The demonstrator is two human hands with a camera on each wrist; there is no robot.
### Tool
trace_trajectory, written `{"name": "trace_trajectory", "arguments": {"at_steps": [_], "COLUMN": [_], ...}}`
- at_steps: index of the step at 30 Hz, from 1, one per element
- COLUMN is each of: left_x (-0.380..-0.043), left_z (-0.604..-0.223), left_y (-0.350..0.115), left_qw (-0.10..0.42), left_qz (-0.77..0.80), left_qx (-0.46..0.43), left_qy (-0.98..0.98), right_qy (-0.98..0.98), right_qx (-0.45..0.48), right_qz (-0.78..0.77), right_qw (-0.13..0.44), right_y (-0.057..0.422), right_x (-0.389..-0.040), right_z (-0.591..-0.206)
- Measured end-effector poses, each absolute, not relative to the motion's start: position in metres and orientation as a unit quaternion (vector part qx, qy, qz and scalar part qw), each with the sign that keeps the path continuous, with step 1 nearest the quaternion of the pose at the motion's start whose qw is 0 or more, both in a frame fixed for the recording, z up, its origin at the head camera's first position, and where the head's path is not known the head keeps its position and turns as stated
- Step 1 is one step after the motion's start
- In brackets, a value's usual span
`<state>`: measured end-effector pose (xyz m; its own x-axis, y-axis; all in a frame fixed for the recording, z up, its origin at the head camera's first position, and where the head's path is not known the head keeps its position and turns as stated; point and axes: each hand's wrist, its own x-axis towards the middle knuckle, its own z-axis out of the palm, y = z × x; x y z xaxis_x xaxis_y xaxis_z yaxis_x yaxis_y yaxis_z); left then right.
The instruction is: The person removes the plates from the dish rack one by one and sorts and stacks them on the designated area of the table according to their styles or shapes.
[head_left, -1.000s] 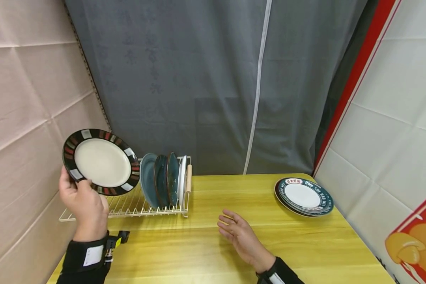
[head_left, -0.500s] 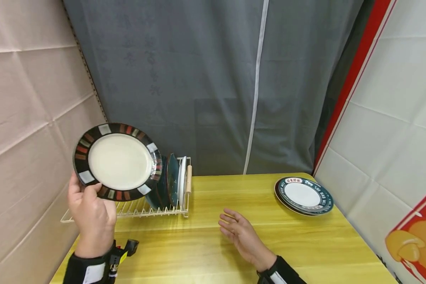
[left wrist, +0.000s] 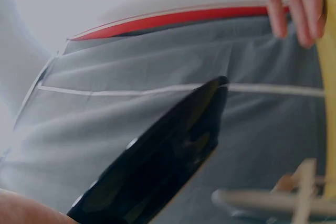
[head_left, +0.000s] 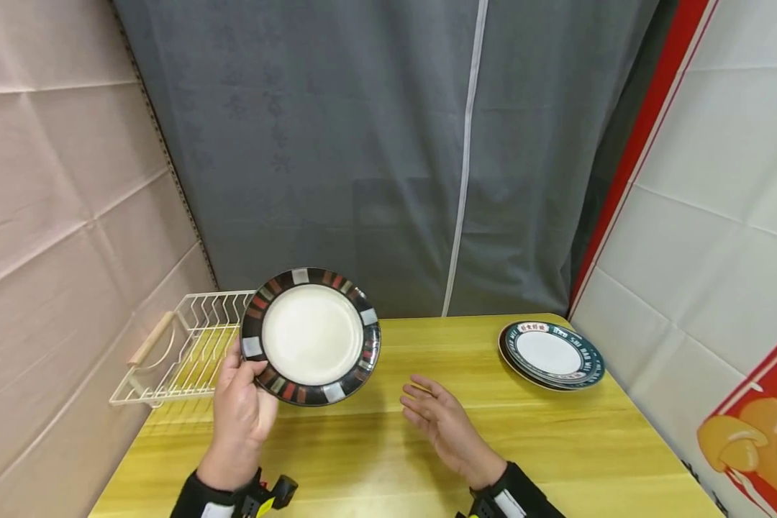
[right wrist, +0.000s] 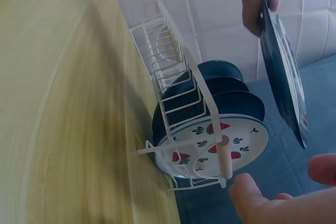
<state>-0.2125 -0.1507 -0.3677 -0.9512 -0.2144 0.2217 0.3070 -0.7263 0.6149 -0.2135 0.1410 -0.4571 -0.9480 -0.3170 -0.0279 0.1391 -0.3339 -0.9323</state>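
Note:
My left hand (head_left: pixel 241 421) grips the lower left rim of a round plate (head_left: pixel 312 334) with a cream centre and a dark, striped, multicoloured rim. The plate is in the air, its face towards the head camera, in front of the right part of the white wire dish rack (head_left: pixel 191 360). In the left wrist view the plate (left wrist: pixel 157 156) appears dark and edge-on. To the right, my right hand (head_left: pixel 450 435) is held over the table with fingers loosely extended, holding nothing and apart from the plate.
Several plates stand upright in the rack, hidden in the head view; a white watermelon-patterned plate (right wrist: pixel 244 140) is outermost in the right wrist view. A stack of plates (head_left: pixel 550 354) lies at the table's right. A grey curtain (head_left: pixel 362 144) hangs behind.
My left hand has carried the striped plate right and turned it more towards the head camera, uncovering the rack's left part and covering its standing plates. My right hand has hardly moved.

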Motion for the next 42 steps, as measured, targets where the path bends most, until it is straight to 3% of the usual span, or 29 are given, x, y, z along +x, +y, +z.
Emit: {"name": "trace_trajectory", "arguments": {"at_steps": [9, 20, 30, 42], "left_x": [-0.214, -0.22, -0.233, -0.254], "left_z": [-0.39, -0.423, -0.452, -0.479], "left_y": [-0.126, -0.098, -0.072, -0.041], "left_qw": [0.037, -0.032, -0.08, -0.097], "left_qz": [-0.933, -0.937, -0.944, -0.94], "left_qx": [-0.069, -0.058, -0.059, -0.038], "left_qy": [-0.352, -0.344, -0.313, -0.325], "right_qy": [0.55, 0.547, 0.497, 0.481], "right_qx": [-0.077, -0.066, -0.025, 0.043], "right_qz": [-0.822, -0.829, -0.865, -0.873], "right_qw": [0.124, 0.098, 0.071, 0.074], "right_y": [0.145, 0.149, 0.167, 0.195], "right_x": [-0.214, -0.211, -0.212, -0.218], "right_z": [-0.456, -0.46, -0.467, -0.489]}}
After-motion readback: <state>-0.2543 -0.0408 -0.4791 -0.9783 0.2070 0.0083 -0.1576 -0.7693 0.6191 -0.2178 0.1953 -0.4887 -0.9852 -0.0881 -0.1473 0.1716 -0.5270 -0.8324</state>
